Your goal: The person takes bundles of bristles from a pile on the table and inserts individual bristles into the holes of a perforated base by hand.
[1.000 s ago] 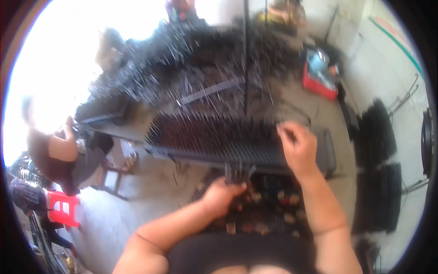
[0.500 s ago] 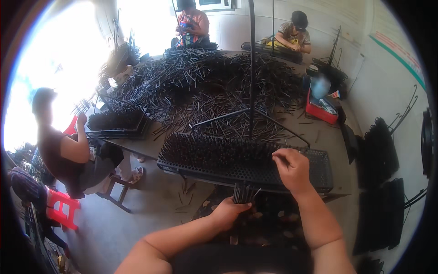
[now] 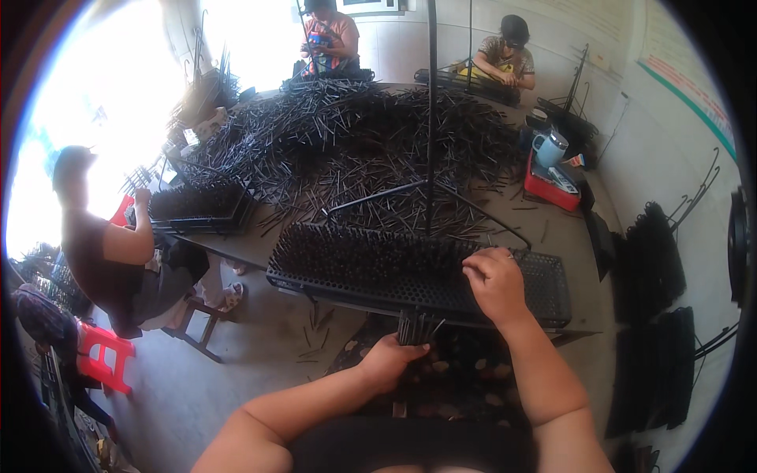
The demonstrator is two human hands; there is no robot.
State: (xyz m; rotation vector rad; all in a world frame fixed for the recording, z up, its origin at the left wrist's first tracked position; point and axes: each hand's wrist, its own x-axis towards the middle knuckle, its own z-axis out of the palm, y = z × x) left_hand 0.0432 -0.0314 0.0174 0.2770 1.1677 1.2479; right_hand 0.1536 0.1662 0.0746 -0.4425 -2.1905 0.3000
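My left hand [image 3: 388, 359] is closed around a bundle of thin dark rods [image 3: 417, 327], held upright below the near edge of a black perforated rack [image 3: 505, 303]. Over the rack's right half is my right hand [image 3: 495, 282], its thumb and fingertips pinched together; whatever they hold is too small to make out. Dark rods [image 3: 347, 256] stand packed in the holes across the left and middle of the rack. At the right end the holes [image 3: 548, 288] show bare. A black frame with a tall post [image 3: 431, 118] rises behind the rack.
A large heap of loose dark rods [image 3: 315, 134] covers the table's middle. At right stands a red tray [image 3: 550, 189] with a blue mug [image 3: 550, 147]. Co-workers sit at left [image 3: 118, 244] and across the table [image 3: 331, 43], [image 3: 507, 55]. Black racks [image 3: 650, 363] hang along the right wall.
The view has shifted slightly. My right hand has moved a little left over the rack, its fingers still bunched. My left hand keeps the bundle in about the same place.
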